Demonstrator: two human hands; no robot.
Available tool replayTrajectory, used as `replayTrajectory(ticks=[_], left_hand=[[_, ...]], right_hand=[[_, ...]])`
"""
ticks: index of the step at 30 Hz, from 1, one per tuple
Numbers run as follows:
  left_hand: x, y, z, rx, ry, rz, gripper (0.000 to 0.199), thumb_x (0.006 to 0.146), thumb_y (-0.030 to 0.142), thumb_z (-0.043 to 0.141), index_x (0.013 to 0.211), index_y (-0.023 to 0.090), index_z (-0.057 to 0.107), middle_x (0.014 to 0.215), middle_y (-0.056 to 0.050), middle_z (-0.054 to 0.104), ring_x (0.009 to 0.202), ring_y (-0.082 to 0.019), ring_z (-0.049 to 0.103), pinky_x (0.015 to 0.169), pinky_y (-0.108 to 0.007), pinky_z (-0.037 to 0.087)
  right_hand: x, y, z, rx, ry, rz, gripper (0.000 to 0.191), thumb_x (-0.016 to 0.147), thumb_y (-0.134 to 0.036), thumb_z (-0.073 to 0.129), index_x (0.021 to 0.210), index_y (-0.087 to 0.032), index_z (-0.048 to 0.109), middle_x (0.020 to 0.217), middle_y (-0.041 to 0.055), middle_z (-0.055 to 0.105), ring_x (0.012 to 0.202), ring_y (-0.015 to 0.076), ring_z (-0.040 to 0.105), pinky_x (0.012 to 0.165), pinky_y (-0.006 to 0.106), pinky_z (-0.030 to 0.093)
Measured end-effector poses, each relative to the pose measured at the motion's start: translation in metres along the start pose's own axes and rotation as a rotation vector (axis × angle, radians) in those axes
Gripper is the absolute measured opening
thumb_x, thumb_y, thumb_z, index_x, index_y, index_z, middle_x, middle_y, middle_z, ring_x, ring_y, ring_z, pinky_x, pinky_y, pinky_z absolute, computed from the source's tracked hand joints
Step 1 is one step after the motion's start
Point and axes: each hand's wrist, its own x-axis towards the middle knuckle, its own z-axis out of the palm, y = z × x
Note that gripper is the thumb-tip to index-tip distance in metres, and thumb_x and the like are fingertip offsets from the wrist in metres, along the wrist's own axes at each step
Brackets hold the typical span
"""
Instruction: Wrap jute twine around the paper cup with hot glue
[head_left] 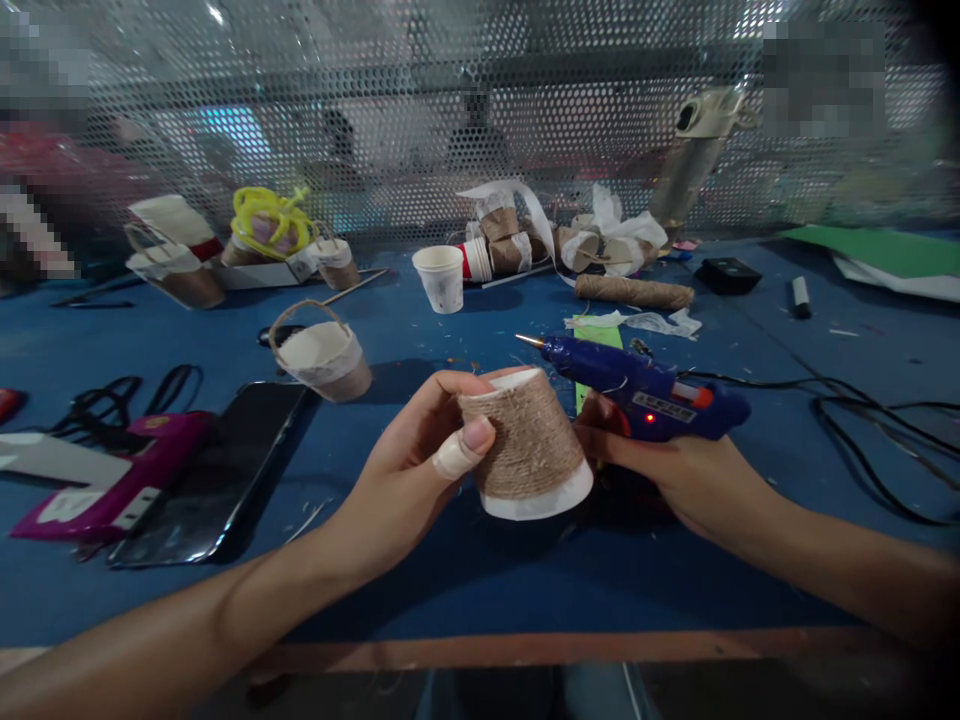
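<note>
My left hand (427, 450) is closed around a paper cup (529, 440) whose side is wound with brown twine. The cup is tilted, and a bare white band shows along its lower edge. A strip of tape wraps the left thumb. My right hand (652, 460) grips the handle of a blue hot glue gun (622, 380), with its red light lit and its metal nozzle pointing left, above the cup and apart from it. Part of the right fingers is hidden behind the cup and the gun. A small twine-wrapped basket with a handle (330, 360) stands beyond my left hand.
A phone (225, 470) and a purple device (120, 480) lie at left. A white paper cup (439, 278), a roll of twine (634, 292), wrapped cups and lace ribbon stand toward the perforated metal screen (375, 150). Black cable (847, 450) runs at right.
</note>
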Motion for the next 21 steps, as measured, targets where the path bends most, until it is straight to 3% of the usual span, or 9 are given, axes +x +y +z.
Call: replayTrajectory(ticks=[6,13,18,21], left_hand=[[-0.002,-0.003,-0.007,0.071,-0.051,0.007,0.011,0.094,0.037,0.076,0.103,0.031,0.071,0.121,-0.001,0.071,0.122,-0.022,0.061,0.099,-0.033,0.049],[-0.005,-0.007,-0.014,0.098,-0.119,0.012,0.011,0.098,0.035,0.07,0.109,0.033,0.068,0.128,-0.001,0.068,0.115,-0.02,0.061,0.094,-0.032,0.048],[-0.006,-0.004,-0.012,0.088,-0.165,0.032,0.012,0.099,0.029,0.069,0.11,0.033,0.068,0.138,-0.001,0.064,0.125,-0.021,0.057,0.101,-0.033,0.046],[-0.004,-0.001,-0.009,0.091,-0.128,0.002,0.014,0.097,0.03,0.071,0.111,0.03,0.067,0.138,-0.002,0.063,0.124,-0.022,0.058,0.1,-0.034,0.047]], right_hand=[[0.0,-0.011,0.006,0.082,0.092,0.159,0.027,0.062,-0.042,0.091,0.072,-0.027,0.071,0.077,-0.0024,0.07,0.08,0.0212,0.065,0.084,0.038,0.053],[-0.001,-0.017,0.004,0.014,0.082,0.107,0.03,0.065,-0.046,0.09,0.073,-0.027,0.068,0.077,-0.0006,0.07,0.077,0.0215,0.066,0.078,0.036,0.055],[-0.002,-0.019,0.005,0.047,0.093,0.189,0.034,0.062,-0.048,0.09,0.072,-0.027,0.067,0.076,0.0,0.07,0.076,0.0222,0.064,0.072,0.036,0.056],[-0.002,-0.018,0.006,0.026,0.131,0.203,0.029,0.068,-0.049,0.087,0.075,-0.03,0.067,0.075,0.0001,0.07,0.075,0.0232,0.066,0.069,0.036,0.057]])
